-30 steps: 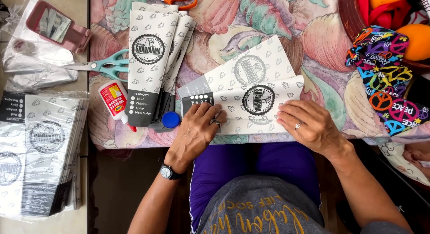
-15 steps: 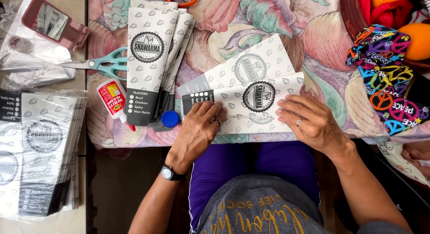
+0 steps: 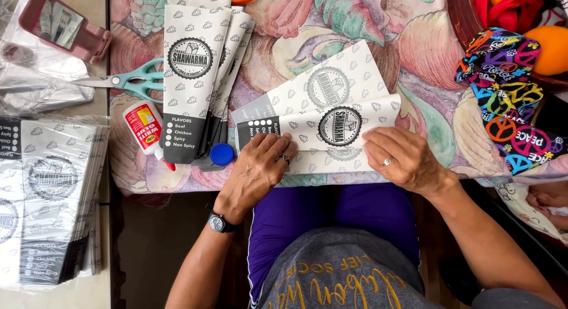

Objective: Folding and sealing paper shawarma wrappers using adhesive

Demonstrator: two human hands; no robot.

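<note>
In the head view, both hands press flat on a folded paper sleeve (image 3: 331, 131) near the middle of the frame, at the lower edge of a flowery cloth (image 3: 378, 25). The left hand (image 3: 260, 167) lies on the sleeve's left end, where the paper turns dark grey, with its fingers stretched out and close together, holding nothing. There is a ring on one finger and a watch (image 3: 218, 222) on the wrist. The right hand (image 3: 402, 158) lies on the sleeve's lower right part, fingers spread flat on the paper, also gripping nothing, with a ring on one finger. Another white sleeve (image 3: 325, 87) peeks out from under the first one, tilted up to the right. A stack of finished sleeves (image 3: 198, 78) stands upright in the upper left middle of the frame. Just left of it are a small glue bottle (image 3: 144, 127) and teal scissors (image 3: 127, 79). A blue cap (image 3: 222, 154) sits just beside the left hand. A big wrapped pile of flat sleeves (image 3: 50, 196) fills the lower left. A bright patterned cloth (image 3: 512, 102) lies at the right.
</note>
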